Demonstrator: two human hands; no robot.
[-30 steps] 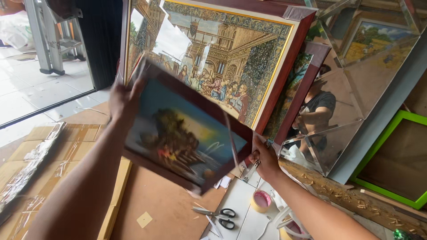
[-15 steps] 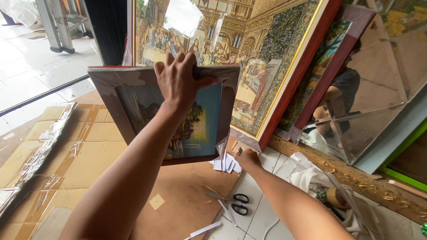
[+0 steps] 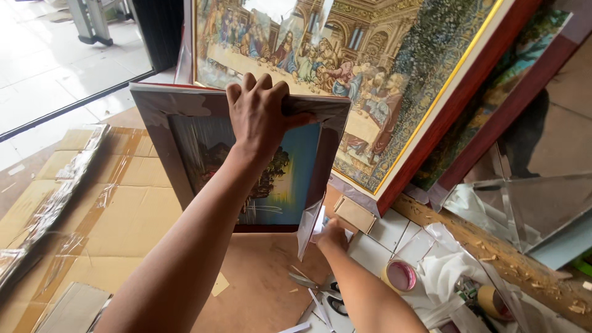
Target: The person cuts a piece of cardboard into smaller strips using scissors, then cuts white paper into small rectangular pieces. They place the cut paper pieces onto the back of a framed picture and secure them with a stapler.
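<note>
So we've got a small framed painting [image 3: 240, 166] standing upright on its bottom edge on the brown board [image 3: 259, 290], tilted a bit toward us, just in front of a big framed tapestry picture [image 3: 345, 74] that leans behind it. Our left hand [image 3: 259, 114] comes in from below with the arm stretched out, fingers hooked over the top edge of the frame, a closed grip on it. Our right hand [image 3: 332, 235] is down at the frame's lower right corner, pinching the loose clear wrapping [image 3: 311, 222] there. Just past that hand, scissors [image 3: 320, 290] lie on the desk, with a roll of tape [image 3: 399, 275] nearby. Flattened cardboard [image 3: 105, 209] covers the floor to the left.
</note>
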